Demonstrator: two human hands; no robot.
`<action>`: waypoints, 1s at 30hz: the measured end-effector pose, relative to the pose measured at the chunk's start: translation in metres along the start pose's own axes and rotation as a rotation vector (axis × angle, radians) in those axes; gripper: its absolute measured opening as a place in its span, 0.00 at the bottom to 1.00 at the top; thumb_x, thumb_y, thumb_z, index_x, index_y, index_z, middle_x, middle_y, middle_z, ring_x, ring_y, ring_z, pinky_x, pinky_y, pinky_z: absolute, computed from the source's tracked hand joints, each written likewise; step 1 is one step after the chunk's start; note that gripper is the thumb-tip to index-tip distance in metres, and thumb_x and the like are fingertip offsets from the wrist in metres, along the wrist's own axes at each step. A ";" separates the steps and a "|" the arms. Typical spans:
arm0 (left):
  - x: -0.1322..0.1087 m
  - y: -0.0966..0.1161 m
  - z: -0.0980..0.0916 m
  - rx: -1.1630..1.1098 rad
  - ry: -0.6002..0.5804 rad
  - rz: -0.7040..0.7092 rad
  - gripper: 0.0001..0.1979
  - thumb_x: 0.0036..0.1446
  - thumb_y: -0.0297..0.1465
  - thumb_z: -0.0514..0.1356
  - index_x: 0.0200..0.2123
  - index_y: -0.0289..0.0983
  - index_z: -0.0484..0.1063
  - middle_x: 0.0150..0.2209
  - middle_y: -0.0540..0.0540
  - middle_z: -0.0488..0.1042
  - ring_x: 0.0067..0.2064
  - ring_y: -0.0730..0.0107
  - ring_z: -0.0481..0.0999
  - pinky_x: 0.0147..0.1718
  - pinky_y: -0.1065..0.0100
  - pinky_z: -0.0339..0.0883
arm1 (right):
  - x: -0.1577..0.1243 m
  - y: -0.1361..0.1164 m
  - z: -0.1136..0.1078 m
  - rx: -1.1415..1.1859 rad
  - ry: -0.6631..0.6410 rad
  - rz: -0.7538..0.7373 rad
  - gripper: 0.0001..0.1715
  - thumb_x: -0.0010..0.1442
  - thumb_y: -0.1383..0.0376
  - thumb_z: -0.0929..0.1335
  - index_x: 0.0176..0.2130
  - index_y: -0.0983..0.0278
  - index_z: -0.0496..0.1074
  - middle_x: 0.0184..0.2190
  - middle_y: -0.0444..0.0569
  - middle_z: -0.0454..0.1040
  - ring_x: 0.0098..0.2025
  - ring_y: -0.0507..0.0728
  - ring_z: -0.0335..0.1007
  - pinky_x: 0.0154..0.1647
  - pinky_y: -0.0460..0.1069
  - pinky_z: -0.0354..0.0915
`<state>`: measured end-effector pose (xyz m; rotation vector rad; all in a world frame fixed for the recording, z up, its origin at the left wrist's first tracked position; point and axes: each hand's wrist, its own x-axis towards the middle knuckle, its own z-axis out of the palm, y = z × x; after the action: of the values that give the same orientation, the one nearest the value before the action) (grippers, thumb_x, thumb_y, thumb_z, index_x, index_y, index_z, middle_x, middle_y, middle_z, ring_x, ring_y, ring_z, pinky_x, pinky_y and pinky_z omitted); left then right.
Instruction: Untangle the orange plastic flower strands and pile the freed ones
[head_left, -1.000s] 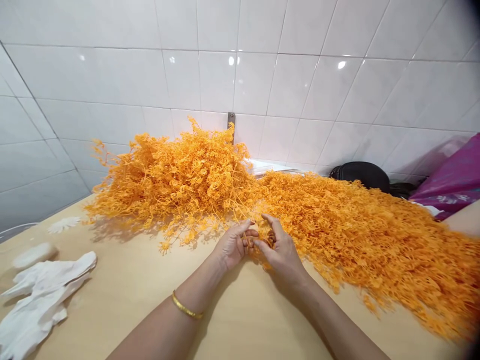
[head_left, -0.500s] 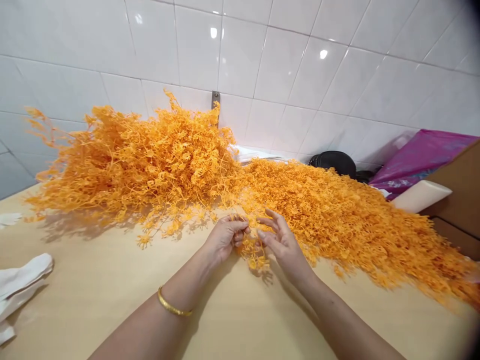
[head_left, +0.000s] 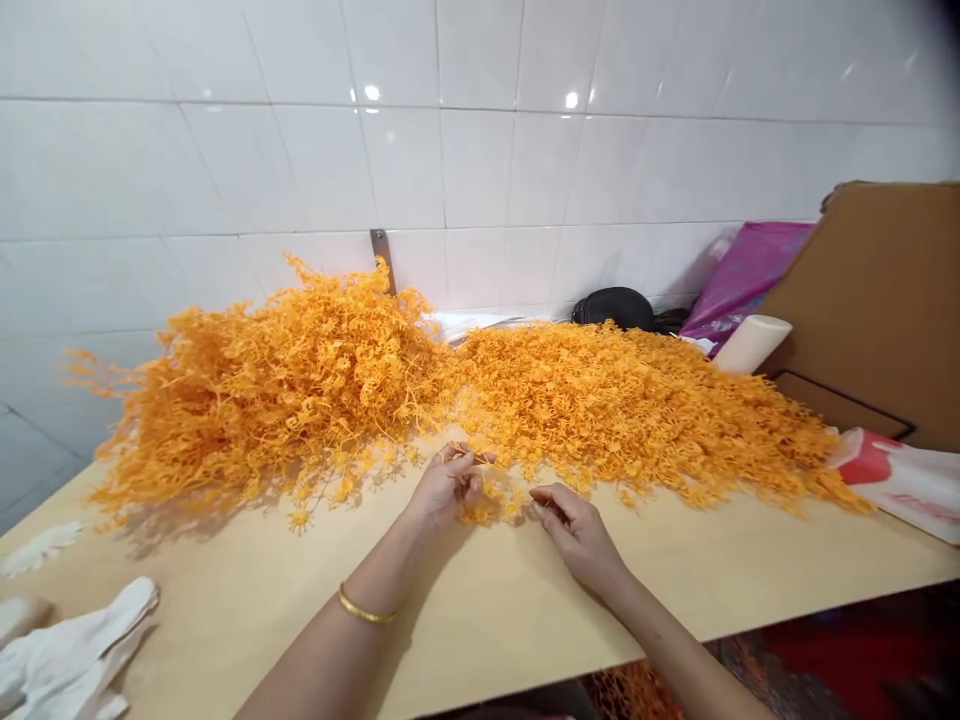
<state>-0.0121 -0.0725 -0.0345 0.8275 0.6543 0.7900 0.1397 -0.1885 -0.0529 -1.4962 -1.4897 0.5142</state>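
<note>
Our left hand (head_left: 444, 492), a gold bangle (head_left: 366, 607) on its wrist, has its fingertips pinched together on a small orange sprig (head_left: 480, 505) at the near fringe of the spread. Our right hand (head_left: 579, 535) lies just beside that sprig, its fingers close together and curled toward the thumb; whether they grip a thin stem, we cannot tell. A heap of orange sprigs (head_left: 300, 400) stands high on the left and thins out rightward across a pale wooden tabletop (head_left: 510, 610), whose front edge passes under our forearms. Below that edge, loose orange strands (head_left: 630, 695) show above a red patch of floor. White cloth gloves (head_left: 67, 650) lie at the left. On the right, a red-and-white plastic bag (head_left: 900, 480) bears printing too blurred to read. Against the white wall tiles (head_left: 480, 150) sit a black bag (head_left: 615, 308), a magenta plastic bag (head_left: 750, 270), a cream roll (head_left: 752, 343) and a cardboard sheet (head_left: 877, 300).
</note>
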 end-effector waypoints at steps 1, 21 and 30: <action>0.000 -0.001 0.001 0.002 -0.011 0.003 0.10 0.44 0.29 0.58 0.27 0.37 0.56 0.29 0.47 0.72 0.15 0.82 0.63 0.14 0.78 0.50 | 0.001 0.000 -0.002 0.024 -0.011 0.009 0.12 0.54 0.61 0.59 0.34 0.65 0.68 0.30 0.50 0.68 0.32 0.53 0.63 0.32 0.48 0.60; 0.006 -0.011 -0.003 0.205 0.019 0.044 0.13 0.39 0.31 0.62 0.29 0.37 0.61 0.13 0.55 0.63 0.15 0.77 0.62 0.16 0.75 0.55 | 0.090 -0.005 0.057 0.257 0.178 0.076 0.14 0.48 0.59 0.62 0.17 0.64 0.61 0.14 0.40 0.60 0.19 0.49 0.54 0.20 0.44 0.51; 0.013 -0.010 0.009 -0.107 -0.084 -0.139 0.06 0.37 0.24 0.61 0.22 0.32 0.65 0.18 0.49 0.67 0.19 0.78 0.66 0.21 0.74 0.59 | 0.097 -0.001 0.065 0.316 0.376 0.125 0.17 0.51 0.57 0.60 0.18 0.63 0.54 0.15 0.39 0.54 0.19 0.48 0.50 0.19 0.44 0.50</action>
<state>0.0051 -0.0694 -0.0408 0.7057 0.5833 0.6554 0.1026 -0.0777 -0.0532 -1.3509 -0.9794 0.4851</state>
